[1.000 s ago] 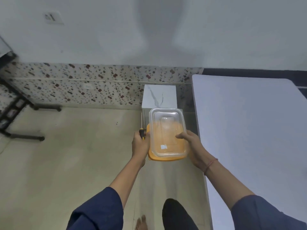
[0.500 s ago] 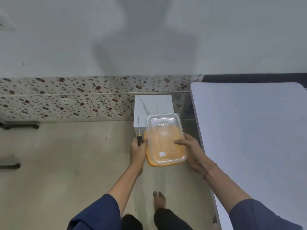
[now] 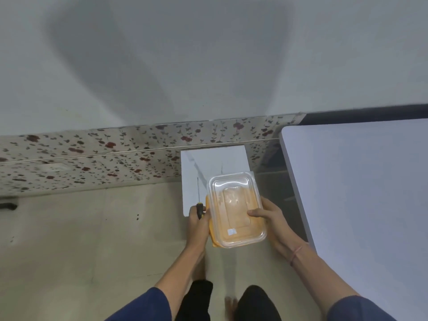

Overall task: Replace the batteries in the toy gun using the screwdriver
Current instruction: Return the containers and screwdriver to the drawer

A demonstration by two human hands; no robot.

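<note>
Head view: grey wall (image 3: 208,54) above floral-tile band (image 3: 104,156); beige floor (image 3: 92,239); white marble-pattern block (image 3: 213,163) against band. White rectangular worktop (image 3: 359,193) at right, its edge beside right forearm; open floor at left. Left hand (image 3: 196,225) grips black-yellow-handled screwdriver (image 3: 199,205), shaft toward wall. Right hand (image 3: 271,218) holds clear-lidded orange plastic container (image 3: 234,212), thumb on lid. Versus 0.5 s ago: grips unchanged; block larger behind container.
</note>
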